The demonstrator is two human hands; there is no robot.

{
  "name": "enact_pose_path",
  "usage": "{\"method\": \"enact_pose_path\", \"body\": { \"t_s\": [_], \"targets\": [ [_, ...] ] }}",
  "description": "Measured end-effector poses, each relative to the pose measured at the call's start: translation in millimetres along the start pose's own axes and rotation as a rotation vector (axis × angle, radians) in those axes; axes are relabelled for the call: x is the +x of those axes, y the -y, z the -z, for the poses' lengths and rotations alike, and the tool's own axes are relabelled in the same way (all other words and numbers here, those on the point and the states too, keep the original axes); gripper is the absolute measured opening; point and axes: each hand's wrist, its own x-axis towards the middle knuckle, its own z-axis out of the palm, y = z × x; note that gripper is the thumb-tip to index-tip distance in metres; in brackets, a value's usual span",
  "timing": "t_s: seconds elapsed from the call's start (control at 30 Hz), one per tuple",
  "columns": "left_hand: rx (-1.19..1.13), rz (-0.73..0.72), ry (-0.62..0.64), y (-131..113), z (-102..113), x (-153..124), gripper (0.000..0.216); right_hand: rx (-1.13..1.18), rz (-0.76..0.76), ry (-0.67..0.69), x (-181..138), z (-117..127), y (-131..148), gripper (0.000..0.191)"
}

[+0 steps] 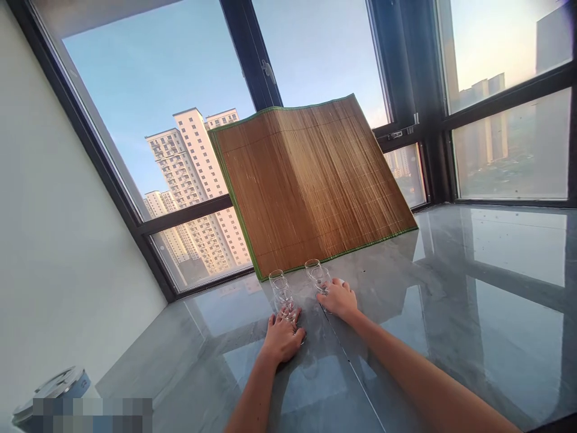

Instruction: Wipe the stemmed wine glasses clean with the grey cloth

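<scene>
two clear stemmed glasses stand on a glossy grey stone counter (pixel 473 313), both a little left of its middle and just near of a bamboo mat (pixel 311 180).

at the far left a white wall (pixel 54 240) bounds the counter, and a round metal tin (pixel 58 382) sits at the near left corner, well apart from the hands. between the tin and the hands the stone is open.

the left hand (pixel 283 338) lies palm down with its fingers stretched out flat onto the foot of the left glass (pixel 279 287); they touch the foot and are not curled round the stem. the glass stands upright.

just right of it, not touching, the right glass (pixel 315 272) stands upright a bit farther away, close to the mat's lower edge. the right hand (pixel 340 299) is palm down at its base, fingertips against the foot; whether they pinch it or only rest there cannot be told. the two hands are apart, with a narrow strip of stone between them, and a thin seam in the counter runs toward the near edge from that strip.

the mat leans tilted against the dark-framed window (pixel 148 72), its green-trimmed bottom edge on the counter.

right of the right hand the counter stretches wide and open to the window frames at the far right.
</scene>
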Motion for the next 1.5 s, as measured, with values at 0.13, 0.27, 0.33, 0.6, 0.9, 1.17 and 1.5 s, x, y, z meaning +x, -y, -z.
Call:
{"method": "enact_pose_path", "body": {
  "t_s": [0.13,0.27,0.33,0.6,0.9,1.17,1.5],
  "targets": [
    [-0.02,-0.004,-0.013,1,-1,-1,0.067,0.019,-0.035,-0.005,-3,-1,14,0.037],
    [-0.027,-0.01,-0.018,1,-2,0,0.068,0.046,-0.056,-0.005,0,-5,24,0.036],
    [-0.028,-0.014,-0.022,2,-3,0,0.068,0.048,-0.06,-0.011,2,-9,27,0.037],
    [-0.016,-0.019,-0.017,0,0,-2,0.068,0.047,-0.058,0.015,6,-17,30,0.037],
    [0.002,-0.006,0.006,1,-1,-1,0.069,0.034,0.008,0.1,5,-13,33,0.041],
    [-0.015,-0.033,-0.014,-2,3,-3,0.068,0.01,0.09,0.096,-9,-24,48,0.049],
    [-0.014,-0.041,0.006,-2,5,-6,0.064,-0.006,0.273,0.246,4,10,-3,0.068]
  ]
}}
